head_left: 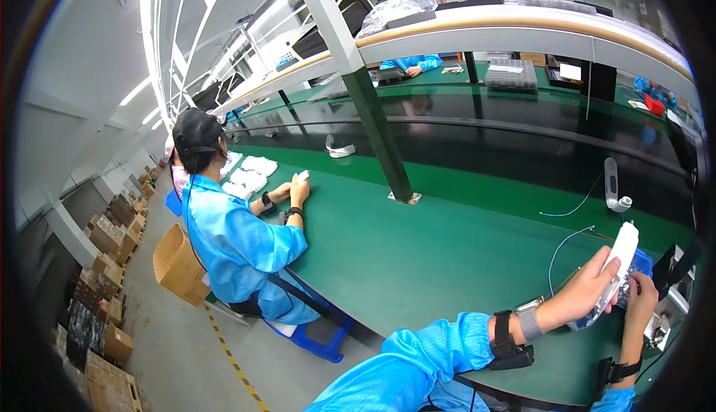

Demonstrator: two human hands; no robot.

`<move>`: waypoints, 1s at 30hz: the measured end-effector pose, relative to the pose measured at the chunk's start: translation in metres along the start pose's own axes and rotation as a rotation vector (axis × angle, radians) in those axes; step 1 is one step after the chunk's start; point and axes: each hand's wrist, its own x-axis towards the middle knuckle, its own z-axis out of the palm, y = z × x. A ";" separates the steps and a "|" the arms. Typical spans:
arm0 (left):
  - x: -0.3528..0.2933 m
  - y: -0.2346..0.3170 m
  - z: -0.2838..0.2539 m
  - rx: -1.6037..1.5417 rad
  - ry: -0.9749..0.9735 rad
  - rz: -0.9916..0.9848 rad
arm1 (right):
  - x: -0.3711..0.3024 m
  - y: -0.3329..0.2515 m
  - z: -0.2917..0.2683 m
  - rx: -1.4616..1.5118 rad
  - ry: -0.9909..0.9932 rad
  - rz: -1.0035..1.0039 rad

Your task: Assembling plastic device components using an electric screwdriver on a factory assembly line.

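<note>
My left hand is closed around a long white plastic housing, held tilted above the right end of the green bench. Just right of it, my right hand has its fingers curled together by a blue bin. Small shiny pieces, perhaps in clear plastic, show at the bin; what the right fingers grip is too small to make out. A thin blue cable curves over the bench left of my left hand. Beyond it stands a white and grey device part with another thin cable.
A co-worker in a blue smock sits at the left, holding a small white piece over the bench. White bagged parts lie beside them. A green post rises from the bench. A metal fixture stands at the right edge.
</note>
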 end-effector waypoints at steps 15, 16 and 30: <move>-0.007 0.001 0.002 -0.083 -0.119 -0.093 | 0.000 -0.135 -0.039 0.550 0.138 -0.286; -0.008 0.000 0.008 -0.091 -0.141 -0.101 | 0.000 -0.133 -0.041 0.530 0.150 -0.280; -0.014 -0.013 0.022 -0.084 -0.071 -0.059 | -0.016 -0.121 -0.047 0.304 0.201 -0.301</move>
